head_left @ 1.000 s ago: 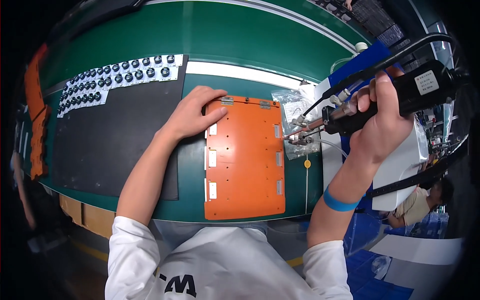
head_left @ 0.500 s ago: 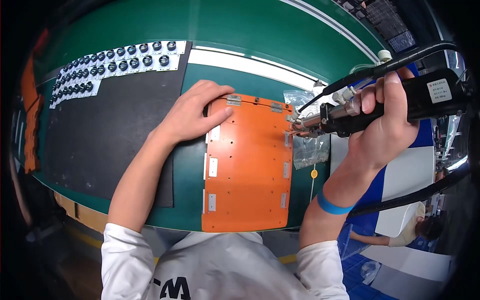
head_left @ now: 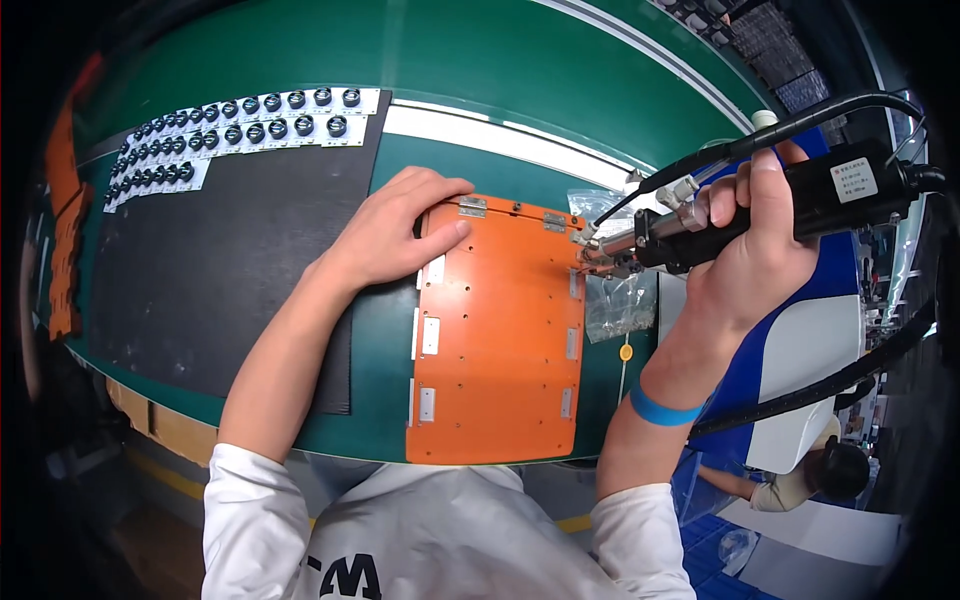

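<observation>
An orange panel lies in front of me at the table's near edge, with metal hinges at its far end and small metal plates along both sides. My left hand grips its far left corner, thumb on top and fingers curled at the edge. In my right hand is a black powered screwdriver with a metal nose and hoses. The tool is tilted, its nose at the panel's upper right edge beside a metal plate. Whether the tip touches a screw is too small to tell.
A dark mat on the left bears rows of small white boards with black round parts. A clear plastic bag lies right of the panel. Thick black cable loops at the right. Another person is at the lower right.
The screwdriver's body and my right hand have shifted slightly left, while its nose stays at the same panel edge. My left hand keeps its hold. The view has shifted a little.
</observation>
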Demonstrator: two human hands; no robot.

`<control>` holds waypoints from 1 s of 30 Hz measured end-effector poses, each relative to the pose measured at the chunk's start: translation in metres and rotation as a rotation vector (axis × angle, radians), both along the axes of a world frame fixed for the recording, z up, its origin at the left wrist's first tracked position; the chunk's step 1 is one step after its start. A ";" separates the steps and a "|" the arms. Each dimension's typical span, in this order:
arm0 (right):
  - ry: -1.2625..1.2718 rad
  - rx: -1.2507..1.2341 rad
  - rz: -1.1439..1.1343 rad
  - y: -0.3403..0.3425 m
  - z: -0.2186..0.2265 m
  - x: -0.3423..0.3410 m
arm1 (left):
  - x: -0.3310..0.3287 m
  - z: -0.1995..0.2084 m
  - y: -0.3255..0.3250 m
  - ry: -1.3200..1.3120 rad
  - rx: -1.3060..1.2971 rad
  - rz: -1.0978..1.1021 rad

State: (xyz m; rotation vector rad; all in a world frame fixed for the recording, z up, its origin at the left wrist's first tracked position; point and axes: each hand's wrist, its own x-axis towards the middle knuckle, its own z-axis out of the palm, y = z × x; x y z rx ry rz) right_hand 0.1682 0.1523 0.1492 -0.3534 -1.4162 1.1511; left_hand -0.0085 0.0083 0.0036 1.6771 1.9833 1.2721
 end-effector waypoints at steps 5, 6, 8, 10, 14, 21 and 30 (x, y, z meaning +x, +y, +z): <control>-0.008 0.023 -0.010 0.000 -0.002 -0.003 | -0.001 -0.001 -0.001 -0.002 0.001 -0.001; -0.012 0.020 -0.012 0.001 -0.002 -0.003 | -0.001 -0.002 -0.001 0.017 0.019 0.000; -0.016 0.018 -0.012 0.001 -0.001 -0.003 | -0.002 -0.003 0.000 0.015 0.015 0.000; -0.011 0.007 0.000 0.000 -0.001 -0.002 | -0.002 -0.003 0.000 0.014 0.011 -0.002; -0.019 0.031 -0.008 0.000 -0.001 -0.002 | -0.001 -0.001 0.000 0.013 0.014 -0.007; -0.031 -0.024 -0.003 -0.009 0.003 0.002 | -0.001 -0.001 0.000 0.009 0.005 -0.004; -0.045 -0.032 -0.001 -0.015 0.000 0.007 | -0.002 -0.002 -0.001 0.031 0.012 -0.007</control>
